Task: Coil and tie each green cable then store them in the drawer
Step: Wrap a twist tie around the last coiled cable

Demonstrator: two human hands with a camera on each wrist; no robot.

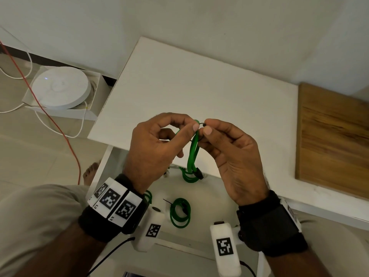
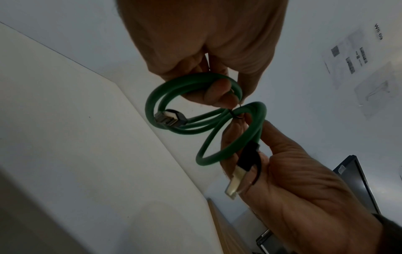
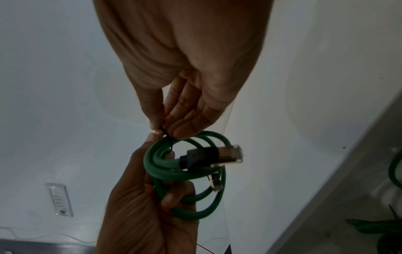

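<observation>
A green cable, coiled into loops, hangs between both hands above the open drawer. A thin black tie circles the top of the coil. My left hand pinches the coil at its top, with lower fingers hooked through the loops. My right hand pinches the tie's end right beside it. One black-booted plug dangles at the coil's bottom. In the drawer lies a tied green coil; another green coil is mostly hidden under my left wrist.
The drawer stands pulled out from under a white tabletop. A wooden board lies at the right. On the floor at the left sit a round white device in a box, white cords and a red wire.
</observation>
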